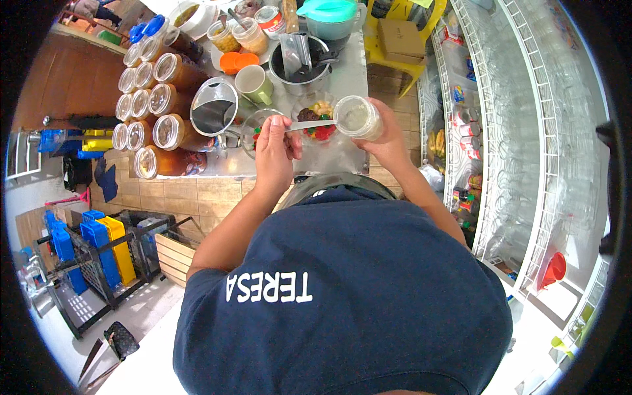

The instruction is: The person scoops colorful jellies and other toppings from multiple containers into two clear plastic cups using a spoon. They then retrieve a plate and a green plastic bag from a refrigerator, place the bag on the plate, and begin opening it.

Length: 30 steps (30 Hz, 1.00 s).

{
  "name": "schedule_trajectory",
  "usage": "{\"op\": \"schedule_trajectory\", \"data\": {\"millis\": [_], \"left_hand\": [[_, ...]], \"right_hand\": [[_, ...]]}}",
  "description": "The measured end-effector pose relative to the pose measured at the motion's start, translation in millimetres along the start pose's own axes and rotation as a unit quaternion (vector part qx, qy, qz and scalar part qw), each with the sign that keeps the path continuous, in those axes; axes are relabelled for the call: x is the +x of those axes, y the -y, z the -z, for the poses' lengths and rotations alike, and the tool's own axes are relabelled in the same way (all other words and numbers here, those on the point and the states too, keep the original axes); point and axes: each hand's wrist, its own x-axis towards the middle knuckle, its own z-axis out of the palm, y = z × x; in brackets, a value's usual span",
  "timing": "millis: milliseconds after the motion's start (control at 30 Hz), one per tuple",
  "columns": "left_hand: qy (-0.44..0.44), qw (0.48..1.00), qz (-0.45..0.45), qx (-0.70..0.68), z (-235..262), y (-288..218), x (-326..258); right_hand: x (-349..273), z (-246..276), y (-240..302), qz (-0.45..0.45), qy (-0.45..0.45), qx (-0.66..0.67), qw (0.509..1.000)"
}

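Left hand: I see the left hand (273, 146) pinching a metal utensil (308, 124), on the person's side of the dark pot (280, 66).
Right hand: the right hand (387, 133) curls firmly around a clear jar (359, 118), right of the pot and nearer the person.
Jar: it tilts, with pale contents; the utensil's far end meets its edge in my view, and I cannot tell whether it goes inside.
Filled bowl: a clear bowl (299, 103) of red, yellow and dark pieces sits just on the pot's near side.
Second bowl: another clear bowl (248, 127), partly behind the left hand, lies nearer and left of the pot.
Left of pot: green mug (255, 85), metal vessel (214, 97), stacked amber jars (171, 99).
Beyond pot: teal-lidded container (331, 25).
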Motion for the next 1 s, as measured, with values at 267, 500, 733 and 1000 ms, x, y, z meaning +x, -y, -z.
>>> {"op": "schedule_trajectory", "data": {"millis": [267, 500, 733, 1000], "left_hand": [[-0.018, 0.998, -0.043, 0.038, 24, -12, 11], [-0.061, 0.994, -0.060, 0.075, 54, -20, 26], [-0.016, 0.957, -0.061, 0.282, 76, -9, 38], [-0.021, 0.939, -0.155, 0.307, 57, -34, 31]], "right_hand": [[5, -14, -11, -0.021, 0.019, 0.037, 0.999], [9, -14, -20, 0.008, 0.011, -0.002, 1.000], [2, -13, -37, -0.036, 0.009, -0.049, 0.998], [-1, -9, -25, -0.084, 0.026, -0.091, 0.992]]}}
